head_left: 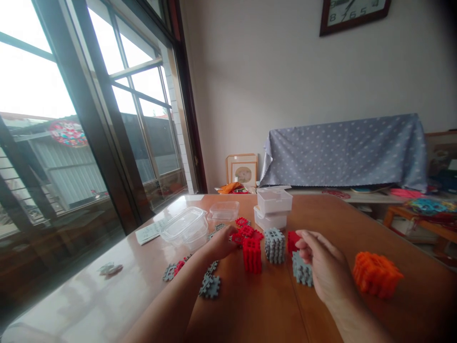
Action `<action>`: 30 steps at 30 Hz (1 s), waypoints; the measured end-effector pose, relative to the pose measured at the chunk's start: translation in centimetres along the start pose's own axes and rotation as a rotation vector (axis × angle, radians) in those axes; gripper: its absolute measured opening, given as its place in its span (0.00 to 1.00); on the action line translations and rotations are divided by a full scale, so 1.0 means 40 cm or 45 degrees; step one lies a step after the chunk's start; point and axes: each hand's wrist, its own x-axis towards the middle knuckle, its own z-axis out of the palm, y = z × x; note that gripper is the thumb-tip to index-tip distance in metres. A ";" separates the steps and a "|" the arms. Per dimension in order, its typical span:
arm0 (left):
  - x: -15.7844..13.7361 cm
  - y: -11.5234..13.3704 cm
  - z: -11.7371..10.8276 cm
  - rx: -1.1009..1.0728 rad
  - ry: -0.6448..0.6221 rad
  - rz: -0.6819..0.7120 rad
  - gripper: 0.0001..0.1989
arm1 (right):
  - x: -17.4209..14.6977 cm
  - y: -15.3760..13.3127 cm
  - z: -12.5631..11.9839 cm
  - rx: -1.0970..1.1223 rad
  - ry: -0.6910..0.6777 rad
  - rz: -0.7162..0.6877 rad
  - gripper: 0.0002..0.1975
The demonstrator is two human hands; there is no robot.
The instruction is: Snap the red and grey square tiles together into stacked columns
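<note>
My left hand (pixel 224 242) reaches to a loose pile of red toothed square building pieces (pixel 247 232). Its fingers curl closed at the pile's left edge, seemingly on one red piece, though the fingertips are partly hidden. My right hand (pixel 319 259) is closed in a pinch at the edge of a red square piece (pixel 293 241). Below that piece stands a grey stack (pixel 301 270), partly covered by my right hand. Between my hands stand a neat red stack (pixel 252 256) and a taller grey stack (pixel 274 246).
An orange stack (pixel 376 275) lies to the right. Loose grey pieces (pixel 210 286) lie near my left forearm. Clear plastic boxes (pixel 185 226) and stacked white boxes (pixel 274 202) stand farther back. A small clear bag (pixel 110 269) lies at left on the wooden table (pixel 273 305).
</note>
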 end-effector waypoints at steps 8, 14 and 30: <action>-0.073 0.054 0.030 -0.455 -0.255 -0.103 0.28 | 0.032 -0.013 -0.019 0.199 0.126 -0.131 0.13; -0.076 0.063 0.062 -0.293 -0.358 -0.187 0.33 | 0.044 -0.007 -0.028 0.196 0.167 -0.092 0.13; -0.069 0.070 0.080 -0.207 -0.255 -0.035 0.37 | 0.053 -0.019 -0.031 0.195 0.225 -0.080 0.12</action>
